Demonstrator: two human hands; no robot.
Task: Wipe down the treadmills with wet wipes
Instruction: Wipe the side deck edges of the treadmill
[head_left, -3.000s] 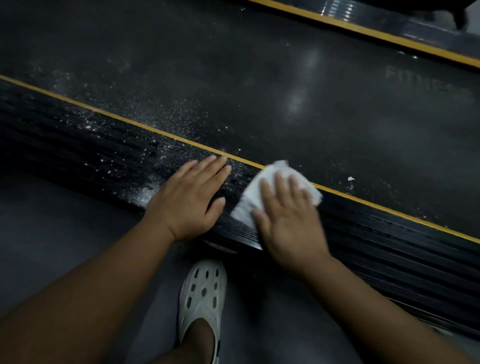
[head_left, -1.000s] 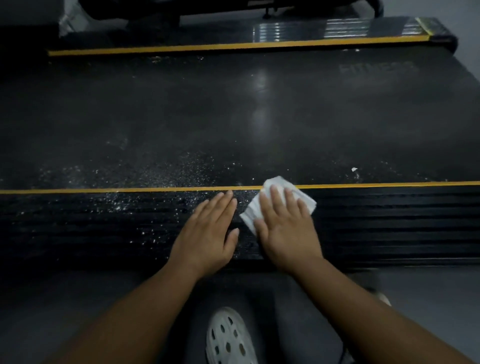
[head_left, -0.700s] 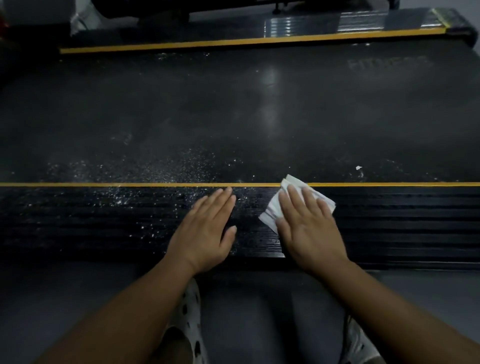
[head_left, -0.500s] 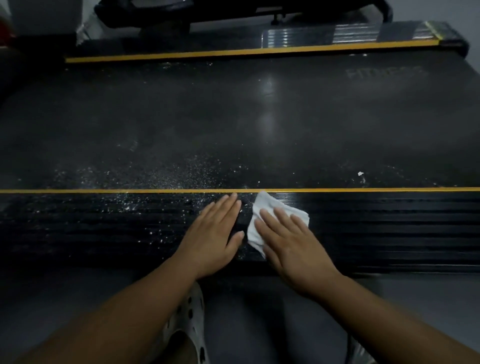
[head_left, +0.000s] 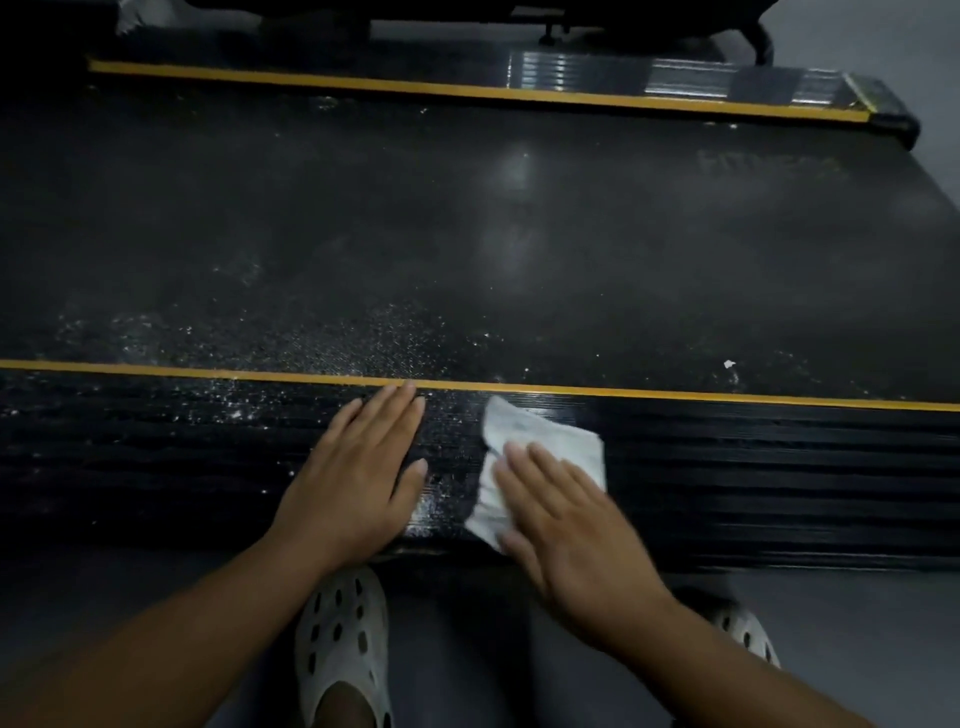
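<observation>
Blocked leftward by the left hand (head_left: 353, 483), flat on the side rail (head_left: 779, 467) near the wipe (head_left: 545, 436). Open rightward along the rail and forward across the yellow stripe (head_left: 675, 393) onto the belt (head_left: 467, 234).

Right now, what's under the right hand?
A white wet wipe, pressed by the right hand onto the treadmill's ribbed side rail. The fingers hide its middle.

Ribbed treadmill side rail (head_left: 779, 467) carries crumpled white wipe (head_left: 545, 436), scattered white specks (head_left: 234, 410).
</observation>
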